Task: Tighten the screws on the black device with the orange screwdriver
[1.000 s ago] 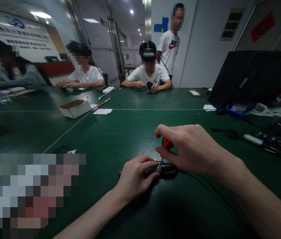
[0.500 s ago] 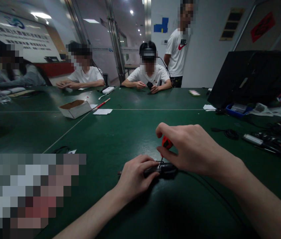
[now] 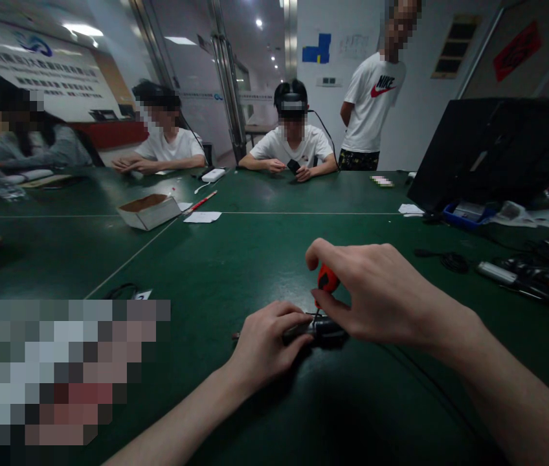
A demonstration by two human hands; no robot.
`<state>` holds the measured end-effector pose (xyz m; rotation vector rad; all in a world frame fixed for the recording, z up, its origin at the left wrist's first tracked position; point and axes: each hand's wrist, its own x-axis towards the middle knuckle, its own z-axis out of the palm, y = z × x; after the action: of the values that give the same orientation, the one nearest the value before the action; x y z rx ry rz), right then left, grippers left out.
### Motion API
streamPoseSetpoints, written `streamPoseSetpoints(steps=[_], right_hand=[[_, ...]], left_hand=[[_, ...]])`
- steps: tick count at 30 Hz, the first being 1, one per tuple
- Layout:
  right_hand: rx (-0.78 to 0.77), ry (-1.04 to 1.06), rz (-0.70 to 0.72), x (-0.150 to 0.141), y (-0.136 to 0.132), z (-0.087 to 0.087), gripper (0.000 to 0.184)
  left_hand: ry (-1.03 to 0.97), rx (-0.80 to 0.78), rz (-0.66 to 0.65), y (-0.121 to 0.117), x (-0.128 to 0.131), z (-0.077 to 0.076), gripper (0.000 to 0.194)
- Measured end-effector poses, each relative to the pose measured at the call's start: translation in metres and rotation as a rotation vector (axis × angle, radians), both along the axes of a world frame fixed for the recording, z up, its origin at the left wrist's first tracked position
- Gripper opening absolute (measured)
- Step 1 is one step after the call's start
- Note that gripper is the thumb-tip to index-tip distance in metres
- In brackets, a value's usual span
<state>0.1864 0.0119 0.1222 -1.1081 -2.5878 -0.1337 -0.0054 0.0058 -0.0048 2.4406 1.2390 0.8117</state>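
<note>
Two things I hold: my left grip [image 3: 268,335] clasps a black device [image 3: 330,332] on the table [image 3: 235,259]; my right grip [image 3: 369,291] pinches a red-and-black screwdriver [image 3: 327,277] pointing down at the device.

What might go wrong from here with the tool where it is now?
The red-handled tool in the right hand might slip: its thin shaft meets the black device very near the left hand's fingertips, so a finger could get jabbed.
The device may roll or twist if the left hand's hold loosens.
The dark cord beside the right forearm could snag and tug.
</note>
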Motion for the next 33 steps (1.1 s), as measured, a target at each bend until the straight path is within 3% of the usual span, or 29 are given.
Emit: streamPoseSetpoints(steps=[9, 11, 16, 24, 33], right_hand=[[0.070, -0.033, -0.043, -0.0010, 0.0008, -0.0020, 0.019], [0.035, -0.002, -0.013, -0.0003, 0.0021, -0.0025, 0.016], [-0.071, 0.052, 0.048, 0.0022, 0.0039, -0.0014, 0.027], [0.085, -0.039, -0.067, -0.0018, 0.0043, -0.0025, 0.021], [-0.084, 0.082, 0.084, 0.0022, 0.0029, -0.0005, 0.023]], left_hand=[[0.003, 0.021, -0.002, 0.0006, -0.0009, -0.0015, 0.018], [0.001, 0.018, -0.004, 0.0011, -0.0004, -0.0012, 0.017], [0.005, -0.003, 0.000, 0.0006, 0.0004, -0.0006, 0.015], [-0.012, 0.007, -0.006, 0.0001, -0.0007, -0.0007, 0.018], [-0.003, -0.010, -0.002, 0.0001, 0.0001, 0.0001, 0.014]])
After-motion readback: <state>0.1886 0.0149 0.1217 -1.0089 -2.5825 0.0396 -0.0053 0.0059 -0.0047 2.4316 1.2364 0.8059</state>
